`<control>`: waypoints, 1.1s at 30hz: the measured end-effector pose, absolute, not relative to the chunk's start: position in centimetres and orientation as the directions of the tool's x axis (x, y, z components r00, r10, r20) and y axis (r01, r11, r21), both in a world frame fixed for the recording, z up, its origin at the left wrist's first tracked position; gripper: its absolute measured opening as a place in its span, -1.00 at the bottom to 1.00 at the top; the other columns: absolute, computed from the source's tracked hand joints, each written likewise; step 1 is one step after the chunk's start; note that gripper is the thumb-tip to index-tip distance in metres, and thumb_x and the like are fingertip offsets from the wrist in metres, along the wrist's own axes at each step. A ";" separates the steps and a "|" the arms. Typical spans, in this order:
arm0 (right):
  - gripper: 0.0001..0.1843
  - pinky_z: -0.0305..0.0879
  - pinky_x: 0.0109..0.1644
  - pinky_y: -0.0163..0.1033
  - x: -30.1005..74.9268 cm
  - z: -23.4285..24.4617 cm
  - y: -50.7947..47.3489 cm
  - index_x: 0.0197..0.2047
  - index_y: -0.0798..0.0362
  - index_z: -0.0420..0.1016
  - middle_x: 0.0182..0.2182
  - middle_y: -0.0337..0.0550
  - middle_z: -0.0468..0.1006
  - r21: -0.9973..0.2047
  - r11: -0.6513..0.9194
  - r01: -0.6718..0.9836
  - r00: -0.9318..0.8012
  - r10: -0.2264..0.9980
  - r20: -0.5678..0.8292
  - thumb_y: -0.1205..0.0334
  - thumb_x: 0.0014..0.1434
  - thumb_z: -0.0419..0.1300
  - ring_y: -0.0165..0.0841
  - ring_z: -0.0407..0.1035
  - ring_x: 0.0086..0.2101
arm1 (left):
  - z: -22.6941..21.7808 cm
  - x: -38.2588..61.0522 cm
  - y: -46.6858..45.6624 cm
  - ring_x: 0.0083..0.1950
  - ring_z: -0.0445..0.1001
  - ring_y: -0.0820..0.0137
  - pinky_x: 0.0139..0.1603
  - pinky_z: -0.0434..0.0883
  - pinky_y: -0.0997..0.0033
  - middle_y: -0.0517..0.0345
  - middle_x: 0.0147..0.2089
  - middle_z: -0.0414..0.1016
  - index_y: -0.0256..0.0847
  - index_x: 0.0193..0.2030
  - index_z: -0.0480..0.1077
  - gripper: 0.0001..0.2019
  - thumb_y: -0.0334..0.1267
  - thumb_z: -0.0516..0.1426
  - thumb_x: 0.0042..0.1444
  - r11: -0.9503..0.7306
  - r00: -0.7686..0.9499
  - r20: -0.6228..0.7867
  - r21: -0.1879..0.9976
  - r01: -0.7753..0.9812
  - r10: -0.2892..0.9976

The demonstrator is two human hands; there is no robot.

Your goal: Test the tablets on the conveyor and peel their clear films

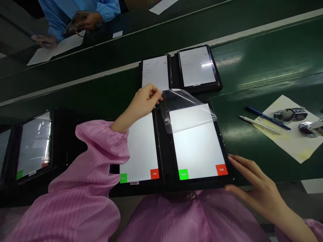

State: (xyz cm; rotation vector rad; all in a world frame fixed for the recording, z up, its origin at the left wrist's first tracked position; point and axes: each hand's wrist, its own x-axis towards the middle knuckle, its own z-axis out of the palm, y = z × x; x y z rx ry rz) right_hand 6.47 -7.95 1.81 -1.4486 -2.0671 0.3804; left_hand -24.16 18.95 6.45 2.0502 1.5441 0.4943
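Fingers (150, 94) of the left hand (137, 107) pinch clear film (186, 109) (its held edge hidden behind them), curled back at 12 o'clock on a tablet (198, 156) in a black case (165, 148); the right hand (254, 188) rests open at 4 o'clock.

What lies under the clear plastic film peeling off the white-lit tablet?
The tablet's white screen and black frame show through the clear plastic film; glare hides any finer detail there.
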 end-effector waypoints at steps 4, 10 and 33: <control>-0.26 0.67 -0.08 -0.12 5.2 0.1 -9.2 0.57 -0.19 0.07 0.12 0.05 0.50 -0.560 0.331 0.760 -0.155 0.928 0.338 0.04 0.44 0.23 -0.16 0.57 -0.04 | 6.3 -23.7 18.2 -0.07 0.61 0.25 -0.11 0.58 0.24 0.02 -0.11 0.62 -0.15 -0.22 0.30 -0.85 -0.18 0.08 0.38 -0.104 0.336 -0.191 0.715 0.691 0.922; -0.27 0.64 -0.14 -0.13 4.0 -1.1 -9.4 0.52 -0.26 0.18 0.08 0.02 0.46 -0.655 0.245 0.714 -0.007 0.939 0.344 0.13 0.39 0.31 -0.18 0.53 -0.08 | 6.7 -23.3 16.6 0.04 0.64 0.19 -0.06 0.58 0.22 0.07 -0.20 0.60 -0.14 -0.23 0.27 -0.86 -0.23 0.07 0.40 -0.186 0.388 -0.144 0.696 0.694 0.910; -0.23 0.19 -0.58 -0.28 3.2 5.2 8.5 -0.39 0.08 0.56 -0.63 -0.18 0.41 -0.799 0.193 0.569 -0.370 0.928 -0.039 -0.34 0.49 -0.12 -0.39 0.30 -0.66 | 8.5 -27.4 5.0 0.04 0.71 0.21 0.56 0.18 -0.17 -0.04 0.08 0.70 -0.14 0.04 0.46 -0.70 0.02 0.06 0.47 -0.659 0.926 -0.016 0.698 0.281 0.378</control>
